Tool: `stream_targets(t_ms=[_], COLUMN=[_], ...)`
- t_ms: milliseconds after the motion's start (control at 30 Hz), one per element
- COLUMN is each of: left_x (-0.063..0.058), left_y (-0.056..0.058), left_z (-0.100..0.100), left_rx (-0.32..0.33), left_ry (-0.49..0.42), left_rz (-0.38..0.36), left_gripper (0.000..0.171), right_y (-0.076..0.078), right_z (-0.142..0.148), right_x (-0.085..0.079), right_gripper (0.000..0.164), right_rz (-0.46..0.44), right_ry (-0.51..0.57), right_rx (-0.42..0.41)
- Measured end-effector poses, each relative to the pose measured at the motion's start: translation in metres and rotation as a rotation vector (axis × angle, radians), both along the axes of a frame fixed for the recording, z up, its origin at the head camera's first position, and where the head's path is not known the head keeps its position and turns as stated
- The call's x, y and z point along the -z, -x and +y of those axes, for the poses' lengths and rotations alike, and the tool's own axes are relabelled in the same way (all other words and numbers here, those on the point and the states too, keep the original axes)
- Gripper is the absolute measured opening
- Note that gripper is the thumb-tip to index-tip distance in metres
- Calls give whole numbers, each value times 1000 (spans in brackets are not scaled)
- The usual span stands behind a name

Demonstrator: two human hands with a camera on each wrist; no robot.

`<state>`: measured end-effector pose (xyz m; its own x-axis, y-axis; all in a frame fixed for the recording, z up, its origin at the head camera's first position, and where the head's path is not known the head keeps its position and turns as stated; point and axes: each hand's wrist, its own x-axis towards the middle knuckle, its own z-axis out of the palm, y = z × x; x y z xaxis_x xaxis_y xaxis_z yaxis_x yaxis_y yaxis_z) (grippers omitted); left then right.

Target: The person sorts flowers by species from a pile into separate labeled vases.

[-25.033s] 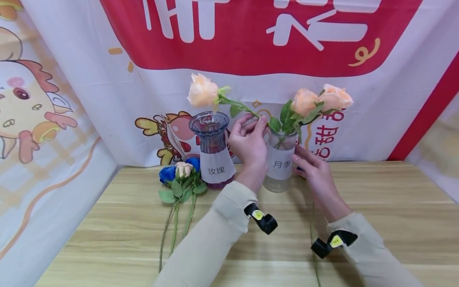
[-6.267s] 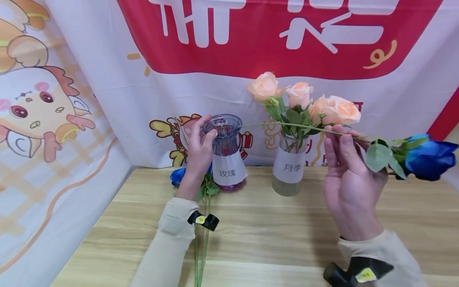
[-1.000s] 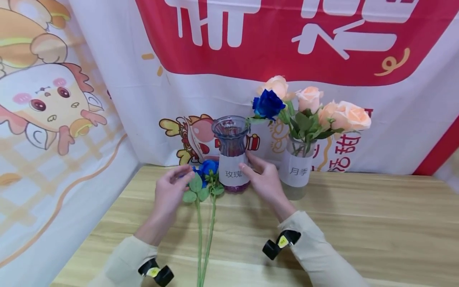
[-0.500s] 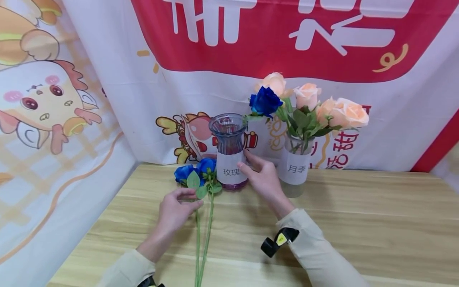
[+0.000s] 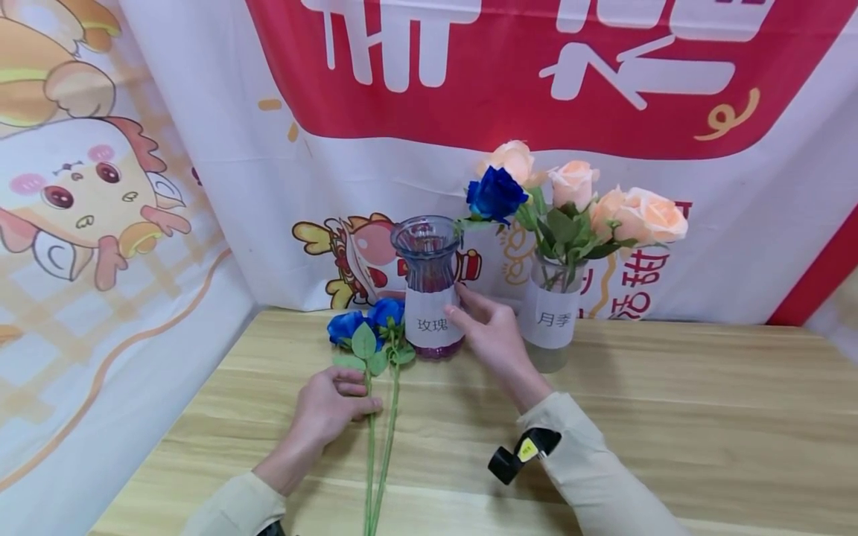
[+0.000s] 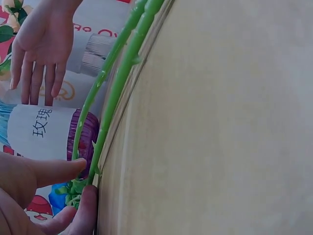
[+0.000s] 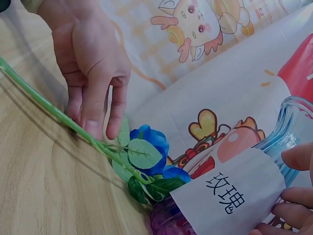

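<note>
Two blue roses (image 5: 346,327) lie on the table, their green stems running toward the front edge. My left hand (image 5: 331,406) is at the left stem just below the leaves, thumb and fingers spread on either side of it. My right hand (image 5: 496,335) touches the right side of the blue-and-purple glass vase (image 5: 429,257), fingers nearly straight and thumb over its white label (image 7: 227,193). In that vase stands another blue rose (image 5: 496,195), its bloom leaning right. Part of the lower stems shows as green stalks (image 6: 117,88) in the left wrist view.
A clear glass vase (image 5: 550,335) with a white label stands close to the right, holding several peach roses (image 5: 573,184). Behind both vases hangs a printed cloth (image 5: 335,175). The wooden table (image 5: 704,424) extends to the right.
Since the oldest frame, a peach rose went into the clear vase and a blue rose into the blue-and-purple one. In the last second my left hand slid down from the blooms to the stem.
</note>
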<state>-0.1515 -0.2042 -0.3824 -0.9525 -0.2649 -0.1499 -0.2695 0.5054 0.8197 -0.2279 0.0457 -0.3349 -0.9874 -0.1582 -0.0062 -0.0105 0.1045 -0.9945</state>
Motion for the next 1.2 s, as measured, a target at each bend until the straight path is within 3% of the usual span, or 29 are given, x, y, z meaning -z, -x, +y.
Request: stream_targets(t_ms=[267,467,633,867,1200], left_x=[0,1,-10,-41,-70], left_y=[2,3,6,15,35], left_z=[4,2,-10,-21,-14], left_rx=[18,-2,-21,-38,-174], left_ry=[14,-32,-208,-444,-762], left_rz=[14,12,25,89,245], left_gripper=[55,59,58,63,70], right_y=[1,2,1,2,2], right_z=[2,2,0,2,3], right_x=[1,2,3,3,3], right_gripper=[60,59,58,57,56], right_rz=[-1,1,0,-2,5], right_ry=[15,1,0,5,23], right_rx=[-8,0,0,-1,-7])
